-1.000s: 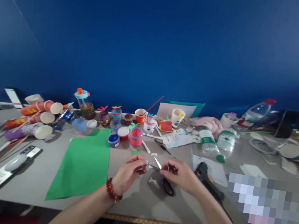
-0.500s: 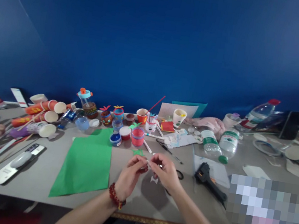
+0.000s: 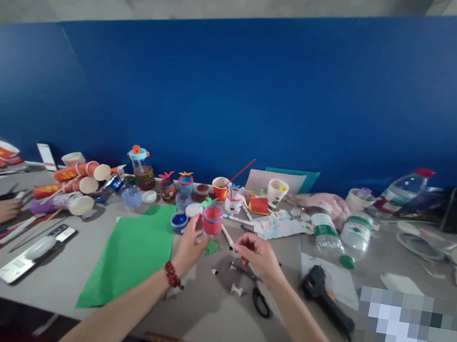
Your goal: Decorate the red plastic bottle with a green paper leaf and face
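My left hand [image 3: 190, 246] reaches forward with thumb and fingers apart. Its fingertips are beside a small red jar [image 3: 212, 222] with a purple rim; I cannot tell whether they touch it. My right hand [image 3: 257, 256] is pinched over the table, near the end of a white marker [image 3: 227, 237]. A tiny dark spot shows at its fingertips, too small to name. Between my hands lie a green paper cutout [image 3: 213, 246] and a small black-and-white piece [image 3: 215, 272]. Scissors [image 3: 261, 302] and a white paper scrap [image 3: 237, 290] lie below my right hand.
Green paper [image 3: 132, 260] lies left, beside a phone [image 3: 37, 253]. A blue paint pot [image 3: 179, 221] stands behind it. To the right are a black glue gun [image 3: 323, 298] and plastic bottles [image 3: 356, 233]. Another person's hand [image 3: 0, 210] is at far left.
My hands have parted: the left moved toward the red jar, the right stays pinched. The scissors and the black-and-white piece now show on the table. The view has tilted up.
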The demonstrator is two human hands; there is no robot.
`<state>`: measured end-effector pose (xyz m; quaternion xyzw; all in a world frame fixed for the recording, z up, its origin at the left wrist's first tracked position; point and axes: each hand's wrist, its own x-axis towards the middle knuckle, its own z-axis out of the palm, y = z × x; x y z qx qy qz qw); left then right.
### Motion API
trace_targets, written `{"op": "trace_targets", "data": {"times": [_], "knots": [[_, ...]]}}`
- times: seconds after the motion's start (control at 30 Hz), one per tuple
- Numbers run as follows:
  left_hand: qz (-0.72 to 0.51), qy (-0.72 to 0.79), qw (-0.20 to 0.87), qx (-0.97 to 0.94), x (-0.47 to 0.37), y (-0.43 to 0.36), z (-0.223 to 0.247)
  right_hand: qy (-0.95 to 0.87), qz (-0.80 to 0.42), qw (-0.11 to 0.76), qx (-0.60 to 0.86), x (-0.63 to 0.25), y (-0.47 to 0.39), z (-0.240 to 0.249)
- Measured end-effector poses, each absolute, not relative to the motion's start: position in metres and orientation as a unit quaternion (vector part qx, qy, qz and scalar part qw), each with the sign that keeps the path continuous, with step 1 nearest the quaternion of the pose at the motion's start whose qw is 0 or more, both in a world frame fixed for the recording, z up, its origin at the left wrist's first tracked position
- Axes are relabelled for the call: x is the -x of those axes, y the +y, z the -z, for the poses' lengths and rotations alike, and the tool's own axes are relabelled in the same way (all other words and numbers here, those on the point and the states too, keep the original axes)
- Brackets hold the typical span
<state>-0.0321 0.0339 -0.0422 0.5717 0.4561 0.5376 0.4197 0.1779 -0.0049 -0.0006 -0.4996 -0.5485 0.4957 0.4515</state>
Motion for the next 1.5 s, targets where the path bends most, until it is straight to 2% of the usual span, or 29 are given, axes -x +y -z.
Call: {"op": "trace_targets", "data": {"times": [0.23, 0.43, 0.63, 0.77, 0.83, 1.17, 1.5], "knots": [[-0.53, 0.483, 0.297, -0.63, 0.021, 0.056, 0.066, -0.589, -0.466, 0.428, 0.502, -0.184, 0.001, 0.013], [-0.527, 0.491, 0.275, -0.636, 0.017, 0.062, 0.062, -0.609, -0.451, 0.422, 0.498, -0.185, 0.008, 0.022], [-0.518, 0.471, 0.323, -0.636, 0.024, 0.05, 0.047, -0.622, -0.446, 0.417, 0.49, -0.186, 0.007, 0.014], [-0.509, 0.4, 0.496, -0.579, 0.024, 0.03, 0.03, -0.642, -0.461, 0.412, 0.454, -0.186, 0.004, -0.002], [-0.502, 0.385, 0.545, -0.551, 0.021, 0.019, 0.023, -0.651, -0.47, 0.401, 0.441, -0.186, 0.002, -0.013], [-0.465, 0.409, 0.568, -0.543, 0.012, -0.003, 0.006, -0.678, -0.469, 0.354, 0.441, -0.186, 0.004, -0.036], [-0.464, 0.429, 0.572, -0.523, 0.009, -0.008, 0.008, -0.659, -0.461, 0.375, 0.461, -0.178, 0.005, -0.034]]}}
